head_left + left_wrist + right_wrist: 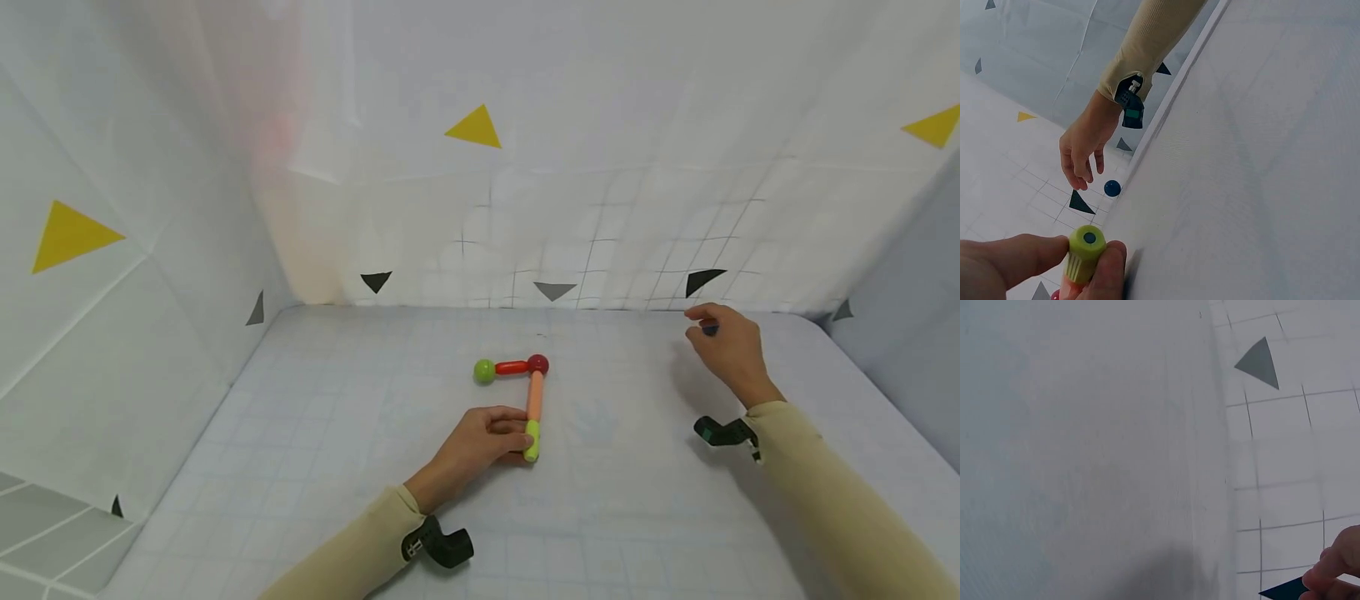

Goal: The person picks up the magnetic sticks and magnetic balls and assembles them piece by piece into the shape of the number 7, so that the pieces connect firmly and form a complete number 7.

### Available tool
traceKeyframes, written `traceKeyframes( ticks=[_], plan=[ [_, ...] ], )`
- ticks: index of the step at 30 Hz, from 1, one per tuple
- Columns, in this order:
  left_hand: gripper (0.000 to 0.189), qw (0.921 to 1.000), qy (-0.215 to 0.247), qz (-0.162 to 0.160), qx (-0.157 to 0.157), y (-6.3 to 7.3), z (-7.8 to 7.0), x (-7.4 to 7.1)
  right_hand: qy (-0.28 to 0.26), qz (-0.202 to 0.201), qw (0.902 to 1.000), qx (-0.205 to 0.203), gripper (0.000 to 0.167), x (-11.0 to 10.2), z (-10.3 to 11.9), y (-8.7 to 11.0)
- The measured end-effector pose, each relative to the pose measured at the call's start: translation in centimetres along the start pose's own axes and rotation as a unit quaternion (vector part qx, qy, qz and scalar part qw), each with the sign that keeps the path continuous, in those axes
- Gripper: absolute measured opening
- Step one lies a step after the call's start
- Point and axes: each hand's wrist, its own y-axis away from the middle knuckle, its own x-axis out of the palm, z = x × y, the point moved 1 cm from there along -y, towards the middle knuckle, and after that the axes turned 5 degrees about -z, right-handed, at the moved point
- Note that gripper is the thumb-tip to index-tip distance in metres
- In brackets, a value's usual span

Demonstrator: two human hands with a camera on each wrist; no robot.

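Observation:
My left hand point(480, 437) pinches a yellow-green rod point(532, 442) between thumb and fingers. In the left wrist view that rod point(1087, 247) has a dark round tip facing the camera. It joins end to end with an orange rod point(535, 396), which meets a dark red ball point(537, 364). From that ball a red rod point(512, 367) runs left to a green ball point(484, 371). Near the table's back right, my right hand point(731, 348) hovers with loosely bent fingers above a dark blue ball point(1112, 188); a gap shows between fingertips and ball in the left wrist view.
A white sheeted table point(360, 358) with a faint grid lies under both hands. White curtains point(600, 100) with yellow and dark triangles rise along its back and sides. Each wrist wears a dark camera mount, as on the left wrist point(446, 546).

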Motion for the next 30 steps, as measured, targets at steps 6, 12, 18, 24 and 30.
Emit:
traceKeyframes(
  ticks=[6,12,18,24,30],
  plan=[
    [0.039,1.0,-0.005,-0.004,0.0,-0.1,0.1,-0.1,0.023,0.027,0.9991,0.021,0.035,-0.2,-2.3,-1.1],
    [0.04,0.9999,-0.012,-0.005,0.003,-0.1,0.1,0.0,0.047,0.045,0.9968,0.046,0.04,-0.4,-4.1,-1.7],
    [0.039,0.9998,-0.016,-0.009,0.002,-0.2,0.2,0.0,0.069,0.092,0.9894,0.088,0.05,-0.6,-5.6,-2.0],
    [0.039,0.9998,-0.016,-0.013,-0.003,-0.1,0.2,0.0,0.072,0.113,0.9887,0.069,0.052,-0.5,-6.7,-2.1],
    [0.039,0.9998,-0.014,-0.014,-0.007,-0.1,0.2,0.1,0.058,0.097,0.9921,0.054,0.046,-0.2,-7.1,-2.1]
  ],
)
